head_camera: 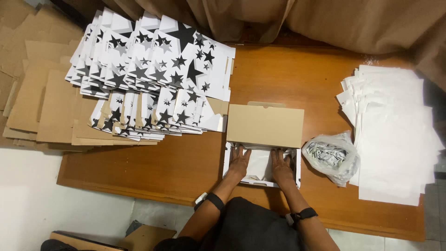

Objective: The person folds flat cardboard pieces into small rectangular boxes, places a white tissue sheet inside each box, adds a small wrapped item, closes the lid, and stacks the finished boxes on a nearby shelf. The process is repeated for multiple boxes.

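Both hands lying flat, fingers spread, inside open box [261, 153] at table's [186, 162] front edge: left hand [239, 163], right hand [281, 166], pressing white paper, gripping nothing. Star boxes [153, 69] sitting left. Plastic bag [331, 155], paper stack [395, 135] sitting right. Curtain [325, 21] hanging behind.

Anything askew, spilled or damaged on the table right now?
Nothing damaged. The white paper sheets at the right are fanned unevenly, overhanging the wooden table edge. Both hands, left hand and right hand, press white paper inside the open star-printed cardboard box.
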